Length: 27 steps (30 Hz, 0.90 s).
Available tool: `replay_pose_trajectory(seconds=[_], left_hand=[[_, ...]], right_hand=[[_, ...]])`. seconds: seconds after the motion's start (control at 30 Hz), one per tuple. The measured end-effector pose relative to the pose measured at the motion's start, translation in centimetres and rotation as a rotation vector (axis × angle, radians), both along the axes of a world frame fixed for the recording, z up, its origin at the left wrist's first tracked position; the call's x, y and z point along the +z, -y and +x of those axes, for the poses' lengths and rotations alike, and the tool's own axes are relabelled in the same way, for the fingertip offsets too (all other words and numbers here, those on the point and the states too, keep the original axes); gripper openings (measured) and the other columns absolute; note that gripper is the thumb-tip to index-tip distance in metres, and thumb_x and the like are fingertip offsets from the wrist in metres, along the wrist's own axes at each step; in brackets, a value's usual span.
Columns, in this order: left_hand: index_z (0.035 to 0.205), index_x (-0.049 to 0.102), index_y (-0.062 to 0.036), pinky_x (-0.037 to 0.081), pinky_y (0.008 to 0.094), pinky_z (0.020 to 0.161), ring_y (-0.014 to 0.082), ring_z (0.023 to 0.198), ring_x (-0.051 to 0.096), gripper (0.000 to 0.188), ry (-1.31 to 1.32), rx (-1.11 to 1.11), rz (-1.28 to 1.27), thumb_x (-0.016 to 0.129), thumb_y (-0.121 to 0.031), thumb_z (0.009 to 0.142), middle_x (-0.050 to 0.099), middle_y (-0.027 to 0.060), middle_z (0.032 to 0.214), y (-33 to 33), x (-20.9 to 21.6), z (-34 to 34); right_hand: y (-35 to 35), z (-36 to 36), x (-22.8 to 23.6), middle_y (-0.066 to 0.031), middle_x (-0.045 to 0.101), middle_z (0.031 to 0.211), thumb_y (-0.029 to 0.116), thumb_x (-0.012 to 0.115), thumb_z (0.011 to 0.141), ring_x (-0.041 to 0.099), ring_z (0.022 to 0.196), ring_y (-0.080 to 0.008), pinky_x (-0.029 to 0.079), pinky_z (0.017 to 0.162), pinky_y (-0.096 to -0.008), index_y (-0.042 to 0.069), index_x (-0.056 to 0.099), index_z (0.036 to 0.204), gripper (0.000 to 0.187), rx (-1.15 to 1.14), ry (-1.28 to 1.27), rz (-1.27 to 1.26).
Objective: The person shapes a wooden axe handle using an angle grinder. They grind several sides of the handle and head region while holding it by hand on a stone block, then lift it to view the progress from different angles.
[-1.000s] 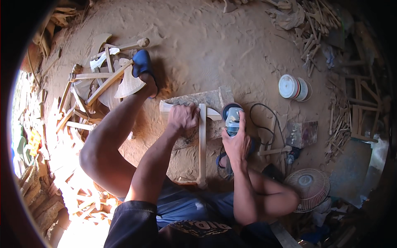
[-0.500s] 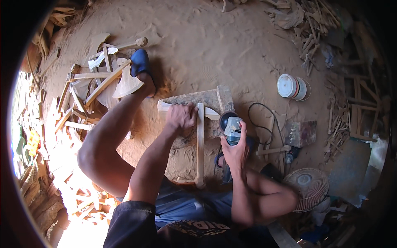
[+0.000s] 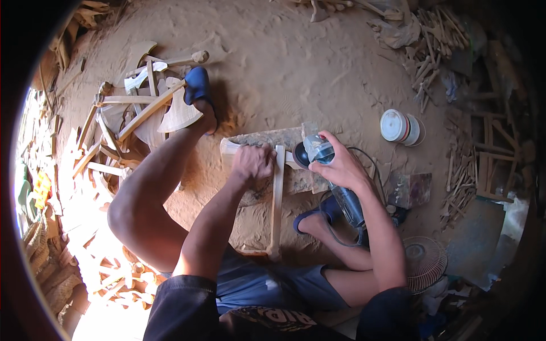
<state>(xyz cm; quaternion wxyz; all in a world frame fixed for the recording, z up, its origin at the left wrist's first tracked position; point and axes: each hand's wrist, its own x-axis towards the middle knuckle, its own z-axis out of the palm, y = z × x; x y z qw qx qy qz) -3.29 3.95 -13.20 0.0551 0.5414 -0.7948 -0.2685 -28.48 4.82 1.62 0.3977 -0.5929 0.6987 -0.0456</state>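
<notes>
My left hand (image 3: 254, 162) is closed over the head of a wooden axe-shaped piece (image 3: 277, 204), pressing it on a thick wooden block (image 3: 261, 138). The handle of this piece runs down toward my lap, and my fingers cover much of its head. In my right hand (image 3: 342, 165) is an angle grinder (image 3: 348, 206), gripped near its head. Its dark round disc (image 3: 301, 155) is at the right-hand end of the piece's head; whether they touch I cannot tell. The grinder's body slants down to the right.
Several wooden axe shapes (image 3: 181, 115) lie piled beside my left foot. A white bucket (image 3: 393, 126) stands at the right, above a boxy block (image 3: 409, 189). A fan (image 3: 424, 262) is near my right elbow. A dark cord (image 3: 372, 159) loops behind the grinder. Wood pieces (image 3: 462, 182) lie farther right.
My right hand has moved up and slightly right, turning the grinder so its body slants to the lower right. The disc has shifted up and left. My left hand keeps its hold.
</notes>
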Motion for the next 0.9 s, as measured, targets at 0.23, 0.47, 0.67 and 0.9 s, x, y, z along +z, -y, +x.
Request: replay_pose_trajectory(seconds=[0.23,0.47,0.67,0.9], left_hand=[[0.102,0.074,-0.0091,0.058,0.0498,0.081,0.0394,0.076,0.077,0.042,-0.016,0.005,-0.031,0.049,-0.043,0.111,0.077,0.0205,0.078,0.2,-0.6,0.1],[0.100,0.074,-0.0095,0.058,0.0502,0.078,0.0389,0.076,0.077,0.041,-0.034,0.011,-0.014,0.051,-0.043,0.110,0.077,0.0203,0.078,0.1,-0.5,0.0],[0.103,0.074,-0.0105,0.058,0.0500,0.081,0.0385,0.077,0.077,0.040,-0.004,0.007,-0.001,0.050,-0.042,0.110,0.077,0.0204,0.078,0.2,-0.5,0.0],[0.104,0.073,-0.0101,0.058,0.0503,0.079,0.0390,0.075,0.077,0.040,0.005,-0.006,0.034,0.049,-0.041,0.111,0.076,0.0209,0.078,0.3,0.1,-0.2]], right_hand=[[2.4,1.2,0.2,-0.0239,0.066,0.148,0.035,0.089,0.078,0.066,0.137,-0.0382,0.051,0.115,-0.0446,0.013,0.045,0.164,0.099,0.074,-0.079,0.068],[2.5,1.8,-0.1,-0.0226,0.066,0.150,0.035,0.089,0.079,0.065,0.138,-0.0374,0.050,0.117,-0.0439,0.015,0.046,0.165,0.098,0.094,-0.121,0.108],[2.3,1.5,-0.4,-0.0231,0.066,0.150,0.035,0.088,0.079,0.065,0.137,-0.0375,0.050,0.117,-0.0437,0.015,0.047,0.164,0.097,0.111,-0.098,0.105],[1.2,0.1,-0.9,-0.0254,0.067,0.146,0.033,0.089,0.079,0.067,0.135,-0.0369,0.050,0.115,-0.0425,0.011,0.047,0.163,0.097,0.055,-0.064,0.093]])
